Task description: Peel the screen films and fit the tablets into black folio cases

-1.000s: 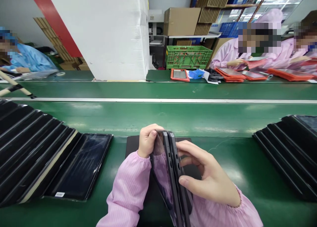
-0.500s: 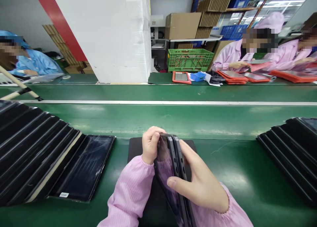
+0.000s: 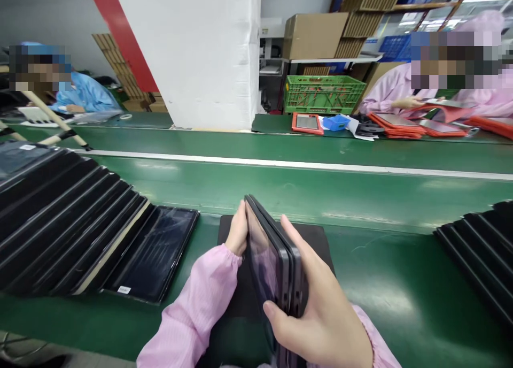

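Two dark tablets (image 3: 266, 245) are pressed together face to back and stand on edge in front of me, the left one's glossy screen turned left. My right hand (image 3: 324, 309) grips both, with its thumb on the left screen and its fingers along the outer right side. Closed against the far left part of the pair is my left hand (image 3: 238, 231), its fingers partly hidden. Port openings show on the tablets' edges. Beneath them lies a dark flat mat (image 3: 316, 239) on the green bench (image 3: 377, 282).
At left, a slanted row of black tablets (image 3: 68, 218) overlaps in clear wrapping, the last tablet (image 3: 154, 255) lying screen up. Another row (image 3: 481, 255) stands at right. Across the bench are co-workers, red-cased tablets (image 3: 401, 127), a green crate (image 3: 324, 94) and a white pillar (image 3: 200, 58).
The tablets have turned and tilted, their far end now pointing up and left. My left hand has slid from the top corner down to their left side. The view has shifted slightly.
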{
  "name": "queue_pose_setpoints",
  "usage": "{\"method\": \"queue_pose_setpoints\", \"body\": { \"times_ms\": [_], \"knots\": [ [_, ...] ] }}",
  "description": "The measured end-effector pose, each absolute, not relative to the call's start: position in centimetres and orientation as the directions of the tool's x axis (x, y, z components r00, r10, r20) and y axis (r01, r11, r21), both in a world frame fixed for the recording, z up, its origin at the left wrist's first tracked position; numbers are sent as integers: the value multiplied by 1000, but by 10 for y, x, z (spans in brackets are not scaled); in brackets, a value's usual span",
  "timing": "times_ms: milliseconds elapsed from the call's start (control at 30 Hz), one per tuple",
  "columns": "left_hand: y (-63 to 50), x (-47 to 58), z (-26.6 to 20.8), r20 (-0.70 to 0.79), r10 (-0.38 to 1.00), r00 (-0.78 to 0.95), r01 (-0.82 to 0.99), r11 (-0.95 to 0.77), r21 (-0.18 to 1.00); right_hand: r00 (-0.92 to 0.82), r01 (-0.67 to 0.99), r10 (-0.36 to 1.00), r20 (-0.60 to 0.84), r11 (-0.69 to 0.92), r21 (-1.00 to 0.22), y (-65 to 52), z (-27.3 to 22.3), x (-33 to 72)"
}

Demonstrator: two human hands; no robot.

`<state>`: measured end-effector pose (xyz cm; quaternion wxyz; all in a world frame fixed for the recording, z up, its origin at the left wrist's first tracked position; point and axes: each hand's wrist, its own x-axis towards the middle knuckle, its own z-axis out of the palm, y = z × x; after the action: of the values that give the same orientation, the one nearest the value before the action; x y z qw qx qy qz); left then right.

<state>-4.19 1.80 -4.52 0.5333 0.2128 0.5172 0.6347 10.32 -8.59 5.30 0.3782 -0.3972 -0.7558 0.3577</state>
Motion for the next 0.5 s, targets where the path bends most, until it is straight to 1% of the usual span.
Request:
{"method": "queue_pose_setpoints", "body": {
  "times_ms": [67, 100, 167, 233, 300, 367, 433, 500],
  "knots": [
    [34, -59, -32, -269, 878, -397, -476, 54, 878, -483, 334, 838, 254, 444, -831, -85, 50, 101],
    [42, -69, -27, -235, 868, -438, -473, 0, 881, -540, 345, 813, 219, 451, -823, -82, 48, 100],
    [56, -89, -24, -102, 837, -538, -412, -155, 898, -647, 401, 754, 114, 463, -790, -74, 40, 96],
    [67, -106, -30, 33, 810, -585, -314, -264, 912, -710, 474, 704, -11, 466, -747, -63, 31, 88],
    [75, -117, -42, 120, 806, -580, -232, -305, 924, -731, 540, 670, -132, 448, -713, -55, 24, 81],
    [80, -123, -54, 169, 815, -555, -187, -320, 929, -731, 582, 647, -219, 422, -695, -48, 20, 77],
    [83, -124, -62, 200, 824, -531, -161, -330, 930, -740, 590, 617, -269, 401, -701, -44, 20, 80],
    [84, -122, -65, 222, 827, -517, -135, -335, 933, -766, 550, 584, -269, 379, -745, -41, 21, 88]
  ]
}}
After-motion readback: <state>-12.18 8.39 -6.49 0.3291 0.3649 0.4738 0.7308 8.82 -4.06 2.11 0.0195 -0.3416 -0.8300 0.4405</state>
